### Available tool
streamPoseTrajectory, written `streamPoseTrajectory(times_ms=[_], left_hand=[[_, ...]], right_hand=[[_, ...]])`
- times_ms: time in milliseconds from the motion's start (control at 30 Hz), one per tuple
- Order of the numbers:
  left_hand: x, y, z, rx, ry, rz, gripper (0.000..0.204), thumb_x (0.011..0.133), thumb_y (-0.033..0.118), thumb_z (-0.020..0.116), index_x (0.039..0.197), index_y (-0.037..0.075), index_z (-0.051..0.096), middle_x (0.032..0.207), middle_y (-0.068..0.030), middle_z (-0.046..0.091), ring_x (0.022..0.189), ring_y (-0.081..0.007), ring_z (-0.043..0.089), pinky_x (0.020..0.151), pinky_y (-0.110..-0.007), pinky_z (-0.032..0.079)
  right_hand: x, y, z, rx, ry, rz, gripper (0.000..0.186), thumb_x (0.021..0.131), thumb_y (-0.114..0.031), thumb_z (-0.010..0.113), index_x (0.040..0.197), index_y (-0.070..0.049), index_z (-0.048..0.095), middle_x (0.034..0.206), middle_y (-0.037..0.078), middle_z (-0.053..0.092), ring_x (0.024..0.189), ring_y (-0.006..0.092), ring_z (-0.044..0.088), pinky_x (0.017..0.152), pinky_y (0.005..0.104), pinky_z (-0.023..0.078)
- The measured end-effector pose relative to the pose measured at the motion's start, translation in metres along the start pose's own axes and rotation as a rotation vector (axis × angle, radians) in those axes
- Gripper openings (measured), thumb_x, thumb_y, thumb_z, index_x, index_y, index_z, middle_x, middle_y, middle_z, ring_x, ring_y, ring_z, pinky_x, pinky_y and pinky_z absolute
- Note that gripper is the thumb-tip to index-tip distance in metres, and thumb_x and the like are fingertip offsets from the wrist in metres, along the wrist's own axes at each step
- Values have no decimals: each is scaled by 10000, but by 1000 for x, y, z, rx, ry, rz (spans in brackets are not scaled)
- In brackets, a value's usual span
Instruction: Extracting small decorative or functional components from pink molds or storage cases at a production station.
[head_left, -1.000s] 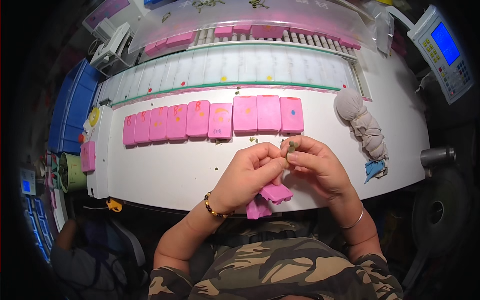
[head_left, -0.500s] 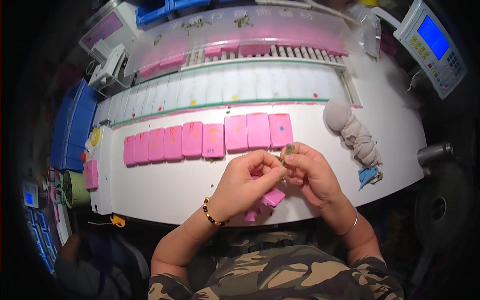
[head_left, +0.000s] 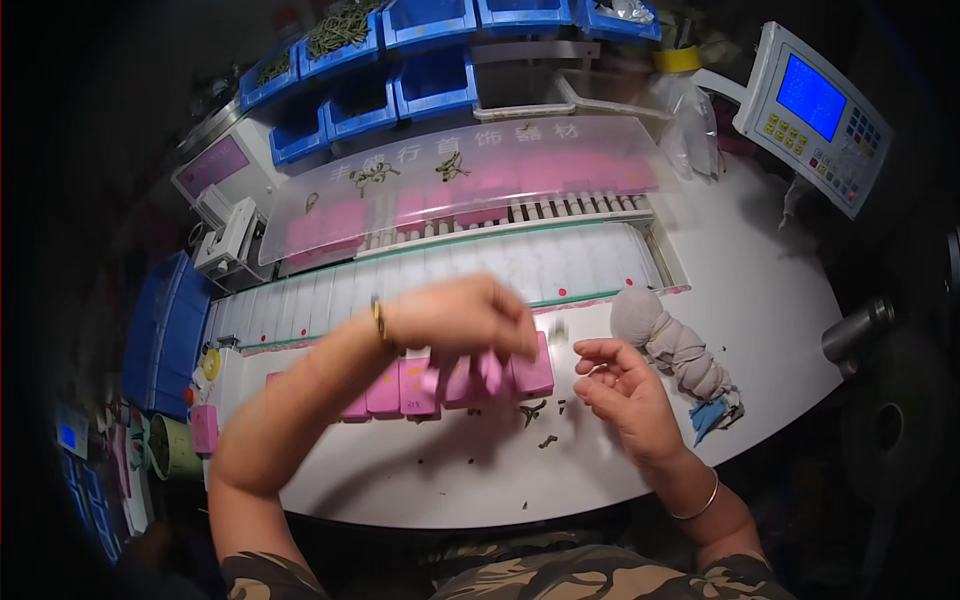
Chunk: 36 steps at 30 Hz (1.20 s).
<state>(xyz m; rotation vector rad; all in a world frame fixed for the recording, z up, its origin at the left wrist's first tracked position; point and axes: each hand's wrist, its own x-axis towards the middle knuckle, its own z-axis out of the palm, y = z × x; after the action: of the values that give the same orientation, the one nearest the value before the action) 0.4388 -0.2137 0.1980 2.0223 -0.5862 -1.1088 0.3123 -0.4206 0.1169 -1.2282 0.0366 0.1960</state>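
My left hand (head_left: 462,318), blurred by motion, is raised over the row of pink blocks (head_left: 385,388), its fingers closed on pink mould pieces (head_left: 485,372) that hang beneath it. A small greenish blur (head_left: 558,330) shows beside its fingertips, too smeared to identify. Right of the row, my right hand (head_left: 622,400) is open, fingers curved and apart with nothing visible between them. Small green branched pieces (head_left: 532,410) lie on the white table below the blocks, left of that hand. A rolled beige cloth (head_left: 680,355) with blue material at one end lies beside it.
Beyond the row are a segmented white strip (head_left: 450,280), a roller track (head_left: 560,208) under a clear cover and blue bins (head_left: 430,80). A control panel (head_left: 812,120) and metal cylinder (head_left: 855,335) stand right; a blue crate (head_left: 160,335) and green bucket (head_left: 172,445) left.
My hands have parted. The left moved up with the pink pieces; the right's fingers opened and no longer pinch the green piece. The view has tilted up, showing more bins.
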Motion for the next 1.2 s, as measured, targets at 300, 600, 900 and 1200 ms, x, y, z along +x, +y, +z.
streamPoseTrajectory(times_ms=[300, 600, 900, 1200], left_hand=[[84, 29, -52, -868, 516, 388, 516, 923, 503, 573, 1151, 41, 594, 835, -71, 631, 579, -168, 575, 477, -325, 550], [53, -34, 86, -1563, 183, 301, 575, 957, 557, 471, 1104, 18, 609, 941, -99, 655, 834, -193, 646, 736, -308, 549], [7, -57, 128, -1525, 361, 305, 714, 953, 602, 413, 1237, -49, 491, 1075, -122, 602, 971, -204, 628, 859, -346, 545], [-9, -61, 111, -1312, 358, 226, 848, 960, 672, 201, 1139, -73, 565, 825, -136, 664, 584, -140, 585, 563, -261, 506]], right_hand=[[-9, -2, -12, -198, 77, -208, 415, 828, -11, 704, 1208, -14, 537, 1111, 46, 539, 866, 65, 506, 682, 212, 458], [14, -17, 10, -1110, -32, -932, 417, 669, 8, 716, 1068, -35, 601, 1267, 163, 563, 1096, 376, 543, 917, 430, 448], [2, 14, 23, -1104, -116, -978, 268, 669, 29, 622, 925, -49, 635, 1133, 90, 678, 1074, 288, 621, 819, 361, 453], [-28, 33, 27, -1373, -253, -1228, 252, 788, -164, 644, 1032, -128, 692, 1206, 24, 655, 1154, 188, 571, 928, 318, 401]])
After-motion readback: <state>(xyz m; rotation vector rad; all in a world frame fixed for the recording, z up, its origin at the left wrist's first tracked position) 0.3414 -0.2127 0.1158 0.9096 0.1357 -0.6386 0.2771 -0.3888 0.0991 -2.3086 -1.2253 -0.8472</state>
